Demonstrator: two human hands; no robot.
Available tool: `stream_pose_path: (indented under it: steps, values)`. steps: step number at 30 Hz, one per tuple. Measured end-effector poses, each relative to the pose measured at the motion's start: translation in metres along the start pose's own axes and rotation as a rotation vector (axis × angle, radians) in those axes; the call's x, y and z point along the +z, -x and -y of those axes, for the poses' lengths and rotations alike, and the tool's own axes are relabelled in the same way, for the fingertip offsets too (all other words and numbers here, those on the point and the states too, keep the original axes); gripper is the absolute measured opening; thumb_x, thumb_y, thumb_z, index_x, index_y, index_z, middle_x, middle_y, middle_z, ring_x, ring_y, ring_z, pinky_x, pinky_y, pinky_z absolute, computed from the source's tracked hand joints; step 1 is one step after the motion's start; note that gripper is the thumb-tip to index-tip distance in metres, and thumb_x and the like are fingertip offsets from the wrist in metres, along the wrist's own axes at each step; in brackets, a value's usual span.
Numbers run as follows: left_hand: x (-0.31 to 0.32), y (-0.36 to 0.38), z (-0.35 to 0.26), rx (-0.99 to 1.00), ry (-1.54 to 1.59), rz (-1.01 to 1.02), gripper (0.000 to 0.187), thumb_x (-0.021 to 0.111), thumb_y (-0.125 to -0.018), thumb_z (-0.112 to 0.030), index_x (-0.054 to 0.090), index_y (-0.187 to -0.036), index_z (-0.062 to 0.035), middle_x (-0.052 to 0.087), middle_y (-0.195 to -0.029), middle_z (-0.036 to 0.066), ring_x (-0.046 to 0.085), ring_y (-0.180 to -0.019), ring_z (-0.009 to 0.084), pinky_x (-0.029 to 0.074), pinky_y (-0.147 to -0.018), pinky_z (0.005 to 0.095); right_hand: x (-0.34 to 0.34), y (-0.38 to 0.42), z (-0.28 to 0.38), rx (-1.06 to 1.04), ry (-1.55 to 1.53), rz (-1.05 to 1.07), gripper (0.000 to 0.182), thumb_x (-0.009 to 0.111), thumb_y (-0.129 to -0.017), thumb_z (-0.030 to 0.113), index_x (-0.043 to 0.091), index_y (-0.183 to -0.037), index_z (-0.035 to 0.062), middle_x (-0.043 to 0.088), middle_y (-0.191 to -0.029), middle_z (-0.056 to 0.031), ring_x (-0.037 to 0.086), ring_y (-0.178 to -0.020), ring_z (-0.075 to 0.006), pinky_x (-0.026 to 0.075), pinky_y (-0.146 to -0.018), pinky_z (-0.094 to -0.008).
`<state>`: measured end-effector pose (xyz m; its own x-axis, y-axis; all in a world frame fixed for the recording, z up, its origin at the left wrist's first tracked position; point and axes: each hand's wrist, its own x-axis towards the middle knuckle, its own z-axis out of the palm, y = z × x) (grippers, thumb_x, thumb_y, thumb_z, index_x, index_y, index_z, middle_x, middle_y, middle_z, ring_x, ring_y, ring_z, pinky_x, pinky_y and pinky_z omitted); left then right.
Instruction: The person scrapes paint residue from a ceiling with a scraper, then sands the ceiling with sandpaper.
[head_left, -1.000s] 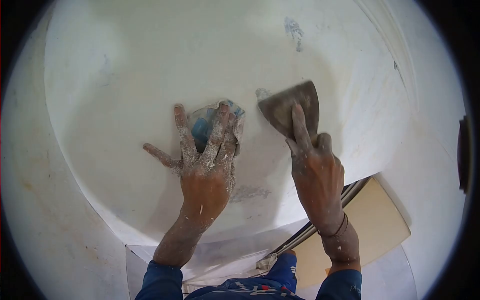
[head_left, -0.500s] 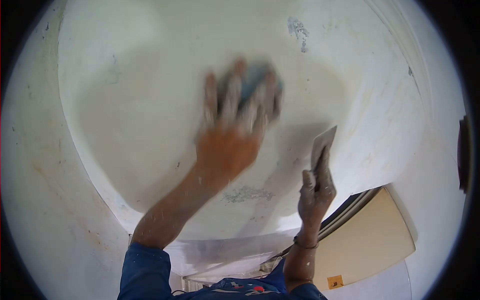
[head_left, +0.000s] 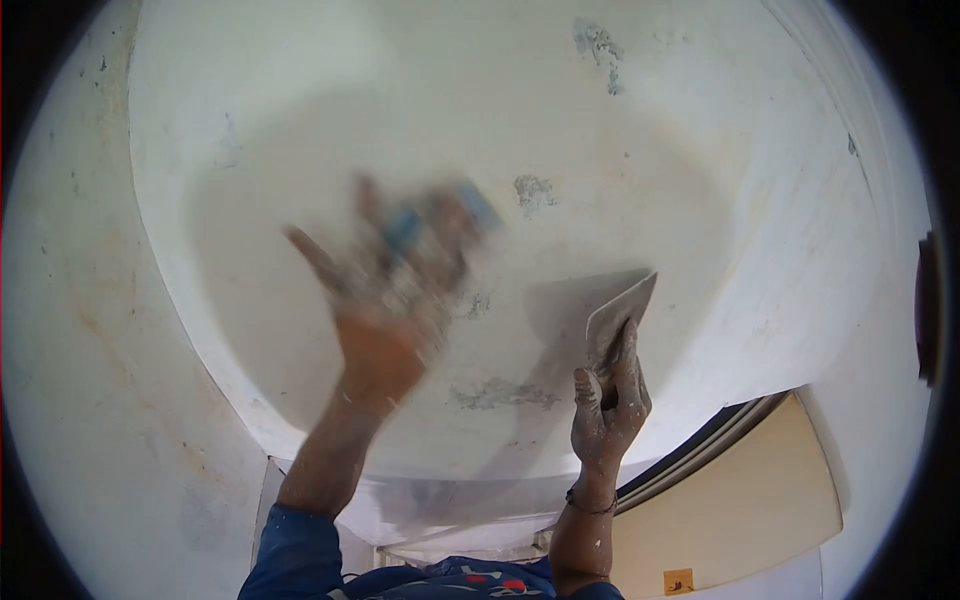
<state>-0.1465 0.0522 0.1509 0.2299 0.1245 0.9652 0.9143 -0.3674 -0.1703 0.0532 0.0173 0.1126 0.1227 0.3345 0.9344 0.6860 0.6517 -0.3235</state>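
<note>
Blurred by motion, my left hand (head_left: 395,275) is raised against a pale wall surface (head_left: 300,150), with its fingers spread over a blue pad (head_left: 478,205) that it presses on the surface. The pad's outline is smeared. Lower and to the right, my right hand (head_left: 612,400), coated with grey-white dust, grips a flat putty knife (head_left: 622,312) with its fingers closed round the handle. The blade points up and to the right, and its shadow falls on the surface beside it. A rough grey patch (head_left: 535,192) shows right of my left hand.
More grey patches mark the surface, one near the top (head_left: 600,50) and one lower down (head_left: 500,394). At the lower right is a cream panel (head_left: 740,500) with a small orange label (head_left: 678,581). A dark object (head_left: 930,308) sits at the far right edge.
My left hand has moved down and to the left with the pad, uncovering a grey patch. My right hand and the putty knife have shifted slightly left and down.
</note>
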Motion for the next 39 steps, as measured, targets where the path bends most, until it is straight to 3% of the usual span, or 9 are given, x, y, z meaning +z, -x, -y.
stream_pose_path:
  steps: [3,7,10,13,15,18,24,32,39]
  values:
    - [-0.01,-0.034,0.0,-0.093,-0.076,-0.108,0.035,0.056,-0.085,-0.018,0.056,-0.12,-0.011,0.046,-0.134,0.007,0.027,-0.132,0.0379,0.003,-0.106,0.0627,0.007,0.003,-0.004,-0.039,-0.04,0.004,0.061,0.07,-0.075,0.015,0.046,-0.127,-0.0026,0.059,-0.082,-0.0148,0.058,-0.07,-0.0246,0.047,-0.061,-0.0314]
    - [0.009,0.034,-0.014,0.056,0.015,-0.037,0.032,0.055,-0.084,-0.01,0.058,-0.116,-0.0087,0.047,-0.133,0.003,0.027,-0.132,0.0381,0.003,-0.105,0.0651,0.007,0.001,0.0,-0.038,0.009,0.036,0.059,0.069,-0.076,0.016,0.046,-0.127,-0.0028,0.059,-0.083,-0.0144,0.056,-0.067,-0.0229,0.047,-0.059,-0.0308]
    - [-0.006,0.05,0.005,-0.001,-0.021,0.04,0.032,0.055,-0.085,-0.01,0.057,-0.117,-0.0082,0.047,-0.133,0.003,0.027,-0.132,0.0382,0.004,-0.104,0.0657,-0.001,0.0,0.007,-0.046,0.091,0.126,0.055,0.066,-0.078,0.014,0.047,-0.128,-0.0009,0.057,-0.079,-0.0126,0.053,-0.064,-0.0216,0.046,-0.056,-0.03]
    - [0.007,0.057,0.004,-0.055,-0.016,-0.084,0.032,0.054,-0.086,-0.01,0.056,-0.118,-0.0091,0.048,-0.133,0.004,0.026,-0.132,0.0382,0.004,-0.104,0.0656,-0.006,-0.018,0.022,-0.07,0.238,0.226,0.053,0.063,-0.08,0.012,0.047,-0.13,0.0056,0.056,-0.082,-0.0114,0.049,-0.061,-0.0203,0.047,-0.053,-0.0298]
    - [0.006,0.058,0.0,-0.09,0.024,-0.083,0.032,0.053,-0.086,-0.01,0.056,-0.119,-0.0085,0.048,-0.133,0.004,0.025,-0.132,0.0384,0.003,-0.104,0.0652,-0.013,-0.045,0.032,-0.32,0.372,0.276,0.055,0.062,-0.08,0.011,0.046,-0.132,0.0144,0.051,-0.087,-0.01,0.052,-0.061,-0.0186,0.049,-0.051,-0.0301]
    - [0.001,0.058,-0.001,-0.154,0.043,-0.076,0.032,0.052,-0.087,-0.012,0.055,-0.119,-0.0078,0.048,-0.133,0.005,0.025,-0.133,0.039,0.003,-0.105,0.0645,-0.033,-0.074,0.047,-0.418,0.659,0.431,0.059,0.062,-0.081,0.013,0.041,-0.135,0.0238,0.044,-0.091,-0.0077,0.057,-0.066,-0.0204,0.052,-0.052,-0.033]
    - [-0.004,0.055,0.001,-0.296,0.048,-0.065,0.03,0.048,-0.091,-0.023,0.057,-0.117,-0.0118,0.046,-0.134,0.005,0.025,-0.132,0.0395,0.003,-0.105,0.0634,-0.05,-0.103,0.073,-0.573,1.153,0.607,0.065,0.057,-0.083,0.016,0.029,-0.141,0.0243,0.047,-0.073,-0.0055,0.054,-0.049,-0.0141,0.048,-0.038,-0.026]
    - [0.005,0.064,0.008,-0.266,-0.011,-0.104,0.03,0.043,-0.094,-0.028,0.057,-0.118,-0.0176,0.047,-0.133,0.001,0.028,-0.132,0.0373,0.003,-0.105,0.064,-0.038,-0.081,0.048,-0.651,1.209,0.588,0.073,0.055,-0.078,0.003,0.027,-0.142,0.0227,0.046,-0.065,-0.0046,0.047,-0.044,-0.0092,0.042,-0.033,-0.025]
    - [-0.004,0.062,0.006,-0.276,0.055,-0.075,0.037,0.04,-0.094,-0.031,0.057,-0.117,-0.0081,0.047,-0.133,0.002,0.028,-0.131,0.0382,0.001,-0.105,0.0646,-0.02,-0.067,0.046,-0.62,1.059,0.503,0.076,0.056,-0.075,0.004,0.027,-0.142,0.023,0.047,-0.065,-0.0038,0.049,-0.045,-0.01,0.043,-0.036,-0.0256]
